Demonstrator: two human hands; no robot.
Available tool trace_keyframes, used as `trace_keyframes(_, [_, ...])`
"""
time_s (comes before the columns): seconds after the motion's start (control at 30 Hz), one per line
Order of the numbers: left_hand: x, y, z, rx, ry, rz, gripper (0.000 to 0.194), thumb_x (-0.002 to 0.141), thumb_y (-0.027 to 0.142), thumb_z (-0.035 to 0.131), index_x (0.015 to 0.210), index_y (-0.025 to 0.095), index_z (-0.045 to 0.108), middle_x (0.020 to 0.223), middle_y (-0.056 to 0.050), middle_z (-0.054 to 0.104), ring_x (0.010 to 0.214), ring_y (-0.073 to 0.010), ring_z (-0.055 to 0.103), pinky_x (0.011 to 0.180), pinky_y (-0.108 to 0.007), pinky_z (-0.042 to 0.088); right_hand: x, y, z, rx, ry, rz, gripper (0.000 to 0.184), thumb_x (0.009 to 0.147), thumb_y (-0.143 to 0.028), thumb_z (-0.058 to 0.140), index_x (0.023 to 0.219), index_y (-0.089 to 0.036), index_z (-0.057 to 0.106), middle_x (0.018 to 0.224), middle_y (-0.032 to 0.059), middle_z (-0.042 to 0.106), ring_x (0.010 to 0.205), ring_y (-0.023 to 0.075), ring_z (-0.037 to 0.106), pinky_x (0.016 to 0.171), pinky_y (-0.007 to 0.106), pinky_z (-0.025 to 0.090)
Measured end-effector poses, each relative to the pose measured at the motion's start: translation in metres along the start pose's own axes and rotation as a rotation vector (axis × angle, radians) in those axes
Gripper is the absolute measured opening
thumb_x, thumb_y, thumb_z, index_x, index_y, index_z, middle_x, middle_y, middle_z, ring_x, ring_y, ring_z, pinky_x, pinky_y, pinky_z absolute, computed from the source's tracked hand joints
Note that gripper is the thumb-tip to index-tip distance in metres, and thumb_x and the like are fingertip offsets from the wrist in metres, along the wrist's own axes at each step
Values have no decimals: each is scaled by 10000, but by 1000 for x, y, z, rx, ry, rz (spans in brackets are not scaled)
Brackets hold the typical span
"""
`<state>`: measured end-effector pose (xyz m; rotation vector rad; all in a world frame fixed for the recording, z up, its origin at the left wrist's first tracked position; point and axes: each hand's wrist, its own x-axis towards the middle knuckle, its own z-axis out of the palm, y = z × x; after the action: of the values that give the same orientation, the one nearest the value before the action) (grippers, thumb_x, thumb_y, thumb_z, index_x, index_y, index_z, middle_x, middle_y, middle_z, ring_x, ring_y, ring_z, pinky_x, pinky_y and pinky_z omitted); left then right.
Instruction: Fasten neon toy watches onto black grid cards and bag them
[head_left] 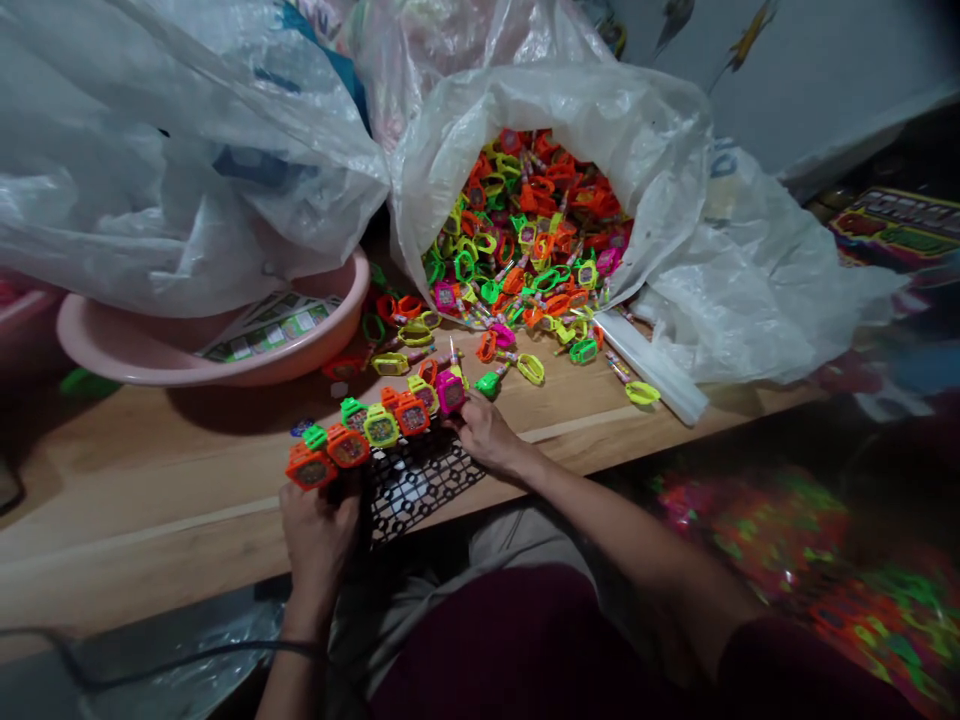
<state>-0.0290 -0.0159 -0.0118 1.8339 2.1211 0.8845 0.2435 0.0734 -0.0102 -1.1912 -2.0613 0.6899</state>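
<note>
A slanting row of bright toy watches (381, 426) in orange, green, yellow and pink stretches between my two hands, along the top of a black plastic grid (420, 490). My left hand (316, 530) is closed at the row's left end, just under an orange toy watch (310, 467). At the other end, my right hand (487, 430) has its fingers closed by the pink toy watch (451, 391), next to the grid's far corner. My palms hide part of both grips. Whether the watches are fixed to the grid, I cannot tell.
Beyond my hands a clear plastic sack (667, 120) spills many toy watches onto the wooden table (225, 500). A pink basin (210, 375) holding printed sheets (277, 325) stands left. A rolled plastic sheet (652, 370) lies right. More colourful pieces (780, 530) sit below, right.
</note>
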Motion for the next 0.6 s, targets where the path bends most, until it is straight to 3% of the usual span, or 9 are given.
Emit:
trace_keyframes(0.27, [6, -3, -8, 14, -36, 72, 344, 922, 492, 520, 829, 215, 702, 922, -151, 742, 983, -345, 625, 897, -471, 463, 2, 10, 1, -179, -87, -182, 319, 716, 10, 503, 919, -179, 660, 1075, 137, 649, 1086, 283, 556, 1019, 417, 529])
trace_keyframes(0.47, [9, -2, -12, 7, -19, 72, 325, 846, 507, 524, 764, 228, 669, 843, -130, 723, 922, -331, 615, 872, -448, 472, 7, -14, 2, -326, -178, -126, 242, 842, 25, 513, 944, -109, 687, 1106, 194, 690, 1043, 276, 576, 1014, 410, 511])
trace_keyframes(0.6, [5, -9, -20, 14, 4, 67, 297, 827, 502, 533, 744, 243, 652, 817, -119, 711, 880, -332, 625, 840, -452, 463, 18, -25, -23, -197, -335, -127, 164, 936, -28, 576, 975, -101, 717, 994, 129, 722, 924, 220, 617, 889, 329, 506])
